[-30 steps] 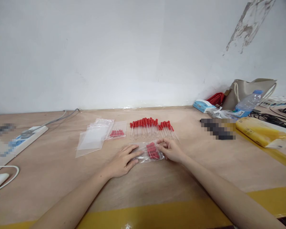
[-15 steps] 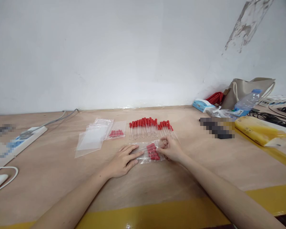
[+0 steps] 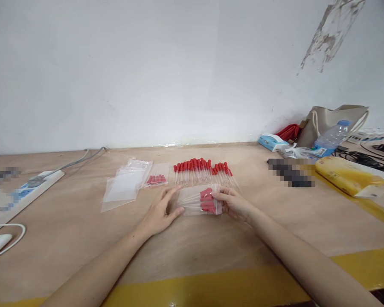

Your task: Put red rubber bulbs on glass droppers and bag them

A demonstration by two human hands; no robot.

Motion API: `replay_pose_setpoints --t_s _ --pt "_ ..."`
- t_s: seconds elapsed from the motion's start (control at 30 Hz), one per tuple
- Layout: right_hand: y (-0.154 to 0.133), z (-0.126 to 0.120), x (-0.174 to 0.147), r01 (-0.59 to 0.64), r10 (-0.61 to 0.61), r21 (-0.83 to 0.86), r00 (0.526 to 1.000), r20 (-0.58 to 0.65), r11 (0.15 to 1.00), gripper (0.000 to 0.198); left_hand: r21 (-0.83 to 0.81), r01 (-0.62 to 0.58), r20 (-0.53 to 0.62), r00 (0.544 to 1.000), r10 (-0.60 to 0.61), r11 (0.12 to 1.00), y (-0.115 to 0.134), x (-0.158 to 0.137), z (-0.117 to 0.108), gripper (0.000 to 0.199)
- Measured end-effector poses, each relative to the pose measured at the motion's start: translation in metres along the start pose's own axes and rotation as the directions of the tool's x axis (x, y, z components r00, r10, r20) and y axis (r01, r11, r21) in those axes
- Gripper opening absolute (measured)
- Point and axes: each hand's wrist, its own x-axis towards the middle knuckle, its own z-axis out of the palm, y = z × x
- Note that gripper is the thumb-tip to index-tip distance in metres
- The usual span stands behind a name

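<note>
A clear zip bag holds several droppers with red rubber bulbs, their thin clear stems pointing left. My right hand pinches the bag's right end, thumb on top near the bulbs. At the left end, my left hand has its thumb and fingers apart, with the thumb tip at the bag's edge; whether it presses on the plastic I cannot tell. Just behind the bag lies a row of loose red-bulbed droppers. Another filled bag of droppers lies to their left, beside flat clear bags.
On the left are a power strip and a grey cable. The right side holds a yellow packet, a plastic bottle, a blue box, a grey bag and black cables. A wall stands behind the table.
The bag of droppers has lifted and tilted up at its right end in my right hand. My left hand has drawn back left, its fingers off the bag's top.
</note>
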Motion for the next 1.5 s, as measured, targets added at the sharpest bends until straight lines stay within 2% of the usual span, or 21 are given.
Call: replay_pose_setpoints --t_s 0.07,0.1,0.17,0.2,0.27,0.33,0.4,0.47,0.57,0.67,0.73,0.8,0.87,0.97,1.07,1.2,1.3,1.33,1.4,1.5 --pt "0.002 0.001 0.001 0.059 -0.061 0.122 0.998 0.01 0.991 0.026 -0.112 0.144 -0.075 0.985 -0.152 0.983 -0.001 0.002 0.001 0.052" --pt "0.002 0.002 0.001 0.085 -0.089 0.168 0.996 0.012 0.982 0.026 -0.193 0.202 -0.055 0.975 -0.216 0.96 0.0 0.003 0.0 0.052" --pt "0.004 0.006 0.001 0.102 -0.11 0.225 0.994 0.024 0.969 0.027 -0.396 0.307 0.09 0.951 -0.296 0.865 0.005 0.004 -0.001 0.057" --pt "0.004 0.009 0.001 0.095 -0.107 0.238 0.993 0.038 0.967 0.027 -0.505 0.367 0.187 0.93 -0.316 0.781 0.009 0.005 -0.001 0.06" --pt "0.007 0.016 -0.002 0.072 -0.092 0.238 0.993 0.074 0.969 0.029 -0.692 0.46 0.342 0.888 -0.308 0.557 0.018 0.005 -0.001 0.064" --pt "0.011 0.025 -0.005 0.043 -0.071 0.204 0.989 0.133 0.978 0.033 -0.817 0.464 0.387 0.881 -0.271 0.342 0.026 0.006 0.003 0.059" --pt "0.015 0.031 -0.007 0.002 -0.027 0.119 0.977 0.211 0.993 0.035 -0.879 0.417 0.349 0.893 -0.284 0.231 0.03 0.005 0.008 0.046" --pt "0.017 0.034 -0.009 -0.026 0.025 0.003 0.967 0.255 1.0 0.031 -0.898 0.374 0.271 0.884 -0.38 0.231 0.028 0.006 0.012 0.035" --pt "0.016 0.028 -0.009 -0.034 0.063 -0.136 0.975 0.211 0.99 0.027 -0.889 0.336 0.137 0.843 -0.519 0.311 0.016 0.012 0.005 0.035" --pt "0.011 0.012 -0.008 -0.021 0.045 -0.191 0.991 0.123 0.981 0.028 -0.838 0.361 0.097 0.836 -0.54 0.409 -0.006 0.03 -0.016 0.048" --pt "0.007 0.0 -0.007 -0.009 0.021 -0.197 0.998 0.057 0.98 0.028 -0.78 0.349 0.032 0.852 -0.523 0.52 -0.026 0.049 -0.033 0.059" --pt "0.006 -0.009 -0.005 -0.005 0.005 -0.189 1.0 -0.002 0.982 0.029 -0.651 0.386 -0.031 0.847 -0.531 0.653 -0.048 0.07 -0.048 0.07" --pt "0.005 -0.016 -0.004 -0.007 -0.001 -0.18 0.999 -0.04 0.984 0.03 -0.404 0.453 -0.048 0.857 -0.513 0.795 -0.069 0.09 -0.057 0.073" --pt "0.006 -0.019 -0.003 -0.011 0.001 -0.205 0.999 -0.048 0.979 0.032 -0.261 0.49 -0.04 0.855 -0.517 0.831 -0.091 0.11 -0.061 0.074" --pt "0.007 -0.02 -0.002 -0.011 0.006 -0.224 1.0 -0.024 0.974 0.032 -0.114 0.503 -0.109 0.851 -0.514 0.857 -0.101 0.115 -0.059 0.07" --pt "0.007 -0.021 -0.002 -0.016 0.013 -0.237 1.0 -0.016 0.971 0.033 0.081 0.518 -0.283 0.831 -0.479 0.851 -0.102 0.095 -0.061 0.05" --pt "0.008 -0.021 -0.002 -0.015 0.014 -0.247 1.0 -0.008 0.969 0.033 0.198 0.567 -0.365 0.799 -0.477 0.799 -0.106 0.062 -0.067 0.05" --pt "0.008 -0.021 -0.002 -0.016 0.015 -0.248 1.0 -0.006 0.969 0.033 0.316 0.598 -0.389 0.79 -0.474 0.736 -0.109 0.05 -0.069 0.055" --pt "0.007 -0.02 -0.001 -0.022 0.021 -0.249 1.0 -0.006 0.968 0.034 0.447 0.651 -0.406 0.759 -0.51 0.614 -0.116 0.028 -0.07 0.066" --pt "0.005 -0.019 -0.002 -0.03 0.026 -0.249 1.0 -0.017 0.968 0.036 0.484 0.72 -0.392 0.686 -0.612 0.497 -0.126 0.007 -0.068 0.074"
